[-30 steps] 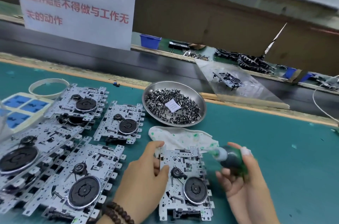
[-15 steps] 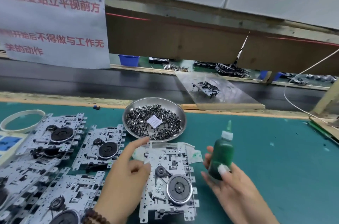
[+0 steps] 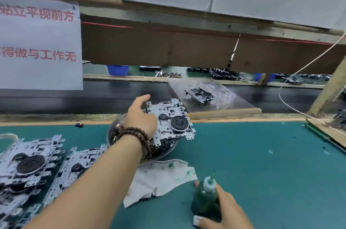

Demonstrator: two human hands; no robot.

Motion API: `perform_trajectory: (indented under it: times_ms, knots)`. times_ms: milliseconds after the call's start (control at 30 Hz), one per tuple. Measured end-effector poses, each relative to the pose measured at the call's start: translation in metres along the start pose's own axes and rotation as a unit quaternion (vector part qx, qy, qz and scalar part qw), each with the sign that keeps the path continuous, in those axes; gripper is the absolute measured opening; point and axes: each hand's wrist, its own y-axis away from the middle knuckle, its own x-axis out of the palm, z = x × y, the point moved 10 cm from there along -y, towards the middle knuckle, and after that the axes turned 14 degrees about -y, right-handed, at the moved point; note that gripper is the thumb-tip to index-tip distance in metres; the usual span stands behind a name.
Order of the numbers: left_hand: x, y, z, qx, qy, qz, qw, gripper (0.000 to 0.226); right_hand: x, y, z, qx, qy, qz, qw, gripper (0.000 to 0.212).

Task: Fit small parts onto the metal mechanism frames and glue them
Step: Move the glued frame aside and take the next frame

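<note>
My left hand [image 3: 140, 116] is stretched far forward and grips a metal mechanism frame [image 3: 171, 122] with a black wheel, held in the air above the steel bowl [image 3: 110, 135] of small dark parts. A bead bracelet sits on that wrist. Upright on the green mat near the front, the green glue bottle [image 3: 205, 197] with its white nozzle is held by my right hand [image 3: 227, 213]. More frames [image 3: 28, 165] lie flat at the left, one of them [image 3: 74, 168] beside my forearm.
A stained white cloth [image 3: 161, 178] lies between bowl and bottle. Beyond the mat's wooden edge runs a dark conveyor belt [image 3: 112, 93] with a clear ramp plate [image 3: 224, 101] carrying one frame [image 3: 199, 95]. A paper sign [image 3: 39, 41] hangs at the left; a cable [image 3: 299, 110] crosses the right.
My left hand lifted the frame off the mat and carried it forward over the bowl toward the belt. My right hand set the glue bottle down nearer to me; the view tilted up.
</note>
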Motion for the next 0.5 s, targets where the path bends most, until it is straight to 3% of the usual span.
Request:
perform_trajectory:
  times_ms: [67, 133, 200, 267, 367, 500]
  knots:
    - [0.012, -0.012, -0.002, 0.001, -0.017, 0.016, 1.0, 0.055, -0.003, 0.004, -0.003, -0.014, -0.057, 0.047, 0.997, 0.045]
    - [0.022, -0.022, -0.006, 0.008, -0.039, 0.023, 0.999, 0.055, -0.02, 0.001, 0.013, -0.06, -0.133, 0.082, 0.986, 0.06]
    - [0.035, -0.03, -0.011, 0.013, -0.054, 0.028, 0.998, 0.054, -0.06, -0.02, 0.029, -0.068, -0.202, 0.007, 0.977, 0.058]
    - [0.052, -0.038, -0.017, 0.014, -0.056, 0.046, 0.997, 0.054, -0.09, -0.04, 0.041, -0.106, -0.261, -0.04, 0.959, 0.04]
    - [0.083, -0.049, -0.027, 0.014, -0.052, 0.086, 0.995, 0.056, -0.089, -0.099, 0.053, -0.051, -0.27, -0.066, 0.959, 0.024]
    - [0.122, -0.067, -0.034, 0.01, -0.067, 0.147, 0.987, 0.057, -0.087, -0.156, 0.05, 0.004, -0.299, -0.085, 0.951, 0.037]
